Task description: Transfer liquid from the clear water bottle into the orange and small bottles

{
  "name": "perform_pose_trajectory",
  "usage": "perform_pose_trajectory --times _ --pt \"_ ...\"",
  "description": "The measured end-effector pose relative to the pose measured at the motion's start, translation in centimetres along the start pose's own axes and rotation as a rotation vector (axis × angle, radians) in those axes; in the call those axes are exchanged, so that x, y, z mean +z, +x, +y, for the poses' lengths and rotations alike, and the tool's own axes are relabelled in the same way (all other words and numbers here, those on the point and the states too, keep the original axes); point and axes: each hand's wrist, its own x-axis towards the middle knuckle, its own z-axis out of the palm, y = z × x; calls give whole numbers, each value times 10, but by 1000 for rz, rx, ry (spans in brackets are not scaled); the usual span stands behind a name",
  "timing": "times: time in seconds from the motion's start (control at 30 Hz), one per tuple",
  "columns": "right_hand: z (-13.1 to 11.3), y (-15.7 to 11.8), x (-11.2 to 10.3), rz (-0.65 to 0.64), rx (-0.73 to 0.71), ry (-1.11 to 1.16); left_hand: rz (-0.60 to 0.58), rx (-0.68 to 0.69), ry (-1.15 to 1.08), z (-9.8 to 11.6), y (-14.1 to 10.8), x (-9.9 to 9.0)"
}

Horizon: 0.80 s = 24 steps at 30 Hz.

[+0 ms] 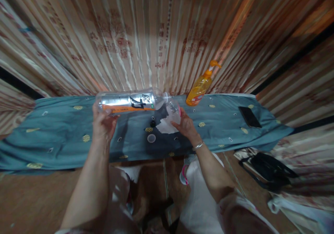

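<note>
My left hand (pixel 104 121) is closed round the base end of a large clear bottle (pixel 125 102) with a silver and orange label. The bottle lies level in the air, its neck pointing right. At its mouth is a small clear plastic container (pixel 173 108), which my right hand (pixel 185 123) grips from the right, fingers round its pink end. Below them a piece of white paper (pixel 168 125) rests on the teal cloth (pixel 135 136). Beside the paper are a small black cap (pixel 152 123) and a round translucent lid (pixel 151 138).
An orange pump bottle (pixel 199 89) stands at the cloth's back edge. A black phone (pixel 249 117) lies at the right. Behind hangs a pleated curtain (pixel 161 35). On the floor at the lower right is a black bag (pixel 270 169).
</note>
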Motion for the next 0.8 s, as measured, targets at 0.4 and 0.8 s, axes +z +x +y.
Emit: perform_pose_trajectory --times 0.4,0.8 --pt "-4 0 -5 -25 16 5 39 -14 5 3 -2 5" --pt "-5 0 -5 -53 38 -24 10 7 19 0 0 1"
